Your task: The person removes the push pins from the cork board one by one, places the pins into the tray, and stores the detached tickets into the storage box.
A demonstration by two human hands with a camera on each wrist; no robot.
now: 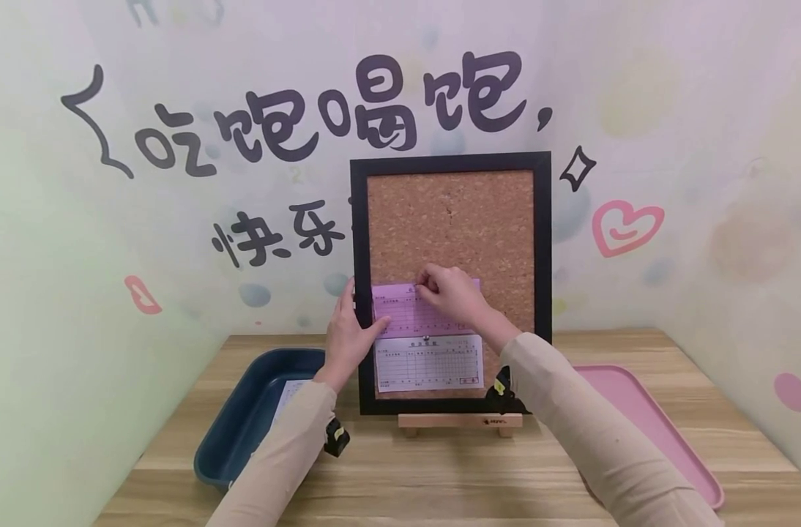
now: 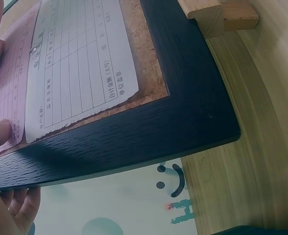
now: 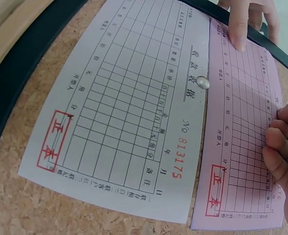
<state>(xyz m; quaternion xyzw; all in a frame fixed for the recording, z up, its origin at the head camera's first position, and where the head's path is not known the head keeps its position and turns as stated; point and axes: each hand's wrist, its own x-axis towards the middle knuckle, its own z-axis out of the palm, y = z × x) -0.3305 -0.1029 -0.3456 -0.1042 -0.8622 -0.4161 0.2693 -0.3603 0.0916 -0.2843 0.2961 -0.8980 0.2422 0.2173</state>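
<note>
A cork board (image 1: pixel 449 227) in a black frame stands upright on a small wooden easel (image 1: pixel 460 421). A pink receipt slip (image 1: pixel 395 311) lies against its lower part, just above a white receipt slip (image 1: pixel 433 364). A clear round pushpin (image 3: pixel 203 82) sits at the white slip's top middle. My left hand (image 1: pixel 349 338) grips the frame's left side, fingers behind it and thumb on the pink slip. At that slip's top middle, the curled thumb and fingers of my right hand (image 1: pixel 455 293) pinch together against the board; what they hold is small and hidden by the fingertips.
To the left, a dark blue tray (image 1: pixel 209 439) holds a white paper (image 1: pixel 288 399). A pink tray (image 1: pixel 644 417) lies on the wooden table (image 1: pixel 440 490) at the right, partly under my right sleeve. Behind the board rises a wall (image 1: pixel 671 110) with printed lettering.
</note>
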